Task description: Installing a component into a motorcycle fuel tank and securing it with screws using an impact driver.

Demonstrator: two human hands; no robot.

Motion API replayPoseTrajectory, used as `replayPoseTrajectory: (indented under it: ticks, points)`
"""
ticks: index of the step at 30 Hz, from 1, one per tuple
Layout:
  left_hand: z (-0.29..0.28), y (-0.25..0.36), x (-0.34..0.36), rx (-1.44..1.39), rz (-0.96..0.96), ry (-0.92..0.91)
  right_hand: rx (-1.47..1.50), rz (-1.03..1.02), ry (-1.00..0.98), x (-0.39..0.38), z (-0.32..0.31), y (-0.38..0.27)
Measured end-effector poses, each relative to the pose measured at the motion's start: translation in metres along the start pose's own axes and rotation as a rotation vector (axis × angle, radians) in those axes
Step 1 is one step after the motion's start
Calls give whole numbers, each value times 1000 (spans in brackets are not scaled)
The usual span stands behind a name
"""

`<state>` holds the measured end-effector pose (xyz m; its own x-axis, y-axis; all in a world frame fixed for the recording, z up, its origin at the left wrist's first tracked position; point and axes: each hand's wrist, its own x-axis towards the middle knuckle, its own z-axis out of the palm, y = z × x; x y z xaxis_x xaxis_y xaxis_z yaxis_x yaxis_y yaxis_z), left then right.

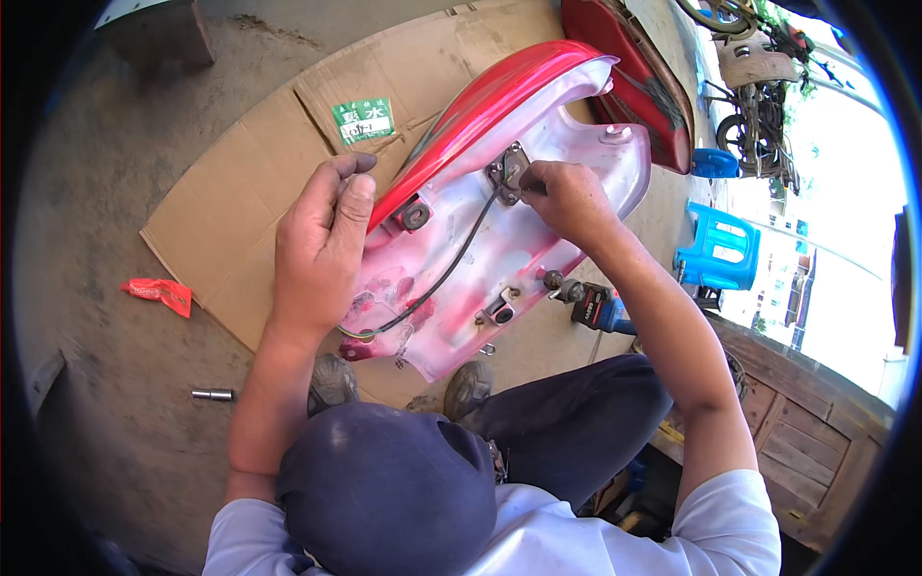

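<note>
A motorcycle fuel tank (451, 259), glossy red outside and pinkish white underneath, lies with its underside toward me. A small metal plate (510, 173) is seated on that underside, and a dark cable (459, 254) curves from it down to the tank's lower left. At the plate's right side, my right hand (571, 202) is closed in a pinch; its fingers hide whatever is between them. Beside the red left edge is my left hand (325, 226), thumb and fingertips drawn close together. Anything between those fingertips is too small to make out.
Cardboard (230, 182) lies under the tank. A cordless driver (597, 309) rests to the right, and a second red panel (639, 82) stands behind. A red packet (161, 295) and a metal socket (212, 394) are on the floor. A blue stool (720, 245) stands at right.
</note>
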<state>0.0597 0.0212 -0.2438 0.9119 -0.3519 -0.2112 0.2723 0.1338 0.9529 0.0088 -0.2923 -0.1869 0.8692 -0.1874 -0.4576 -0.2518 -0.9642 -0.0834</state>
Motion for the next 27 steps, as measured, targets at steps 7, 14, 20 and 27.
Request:
replayPoseTrajectory:
  ticks: [7,14,20,27]
  points:
    - [1,2,-9,488,130,19,-110,23,-65,0,22,2]
    - [0,-8,-5,537,187,10,-89,20,-41,3,25,6]
    - [1,-7,-4,544,162,-8,-42,29,-58,2,23,7]
    - [1,-7,-3,529,144,-10,-78,13,-29,-2,24,5]
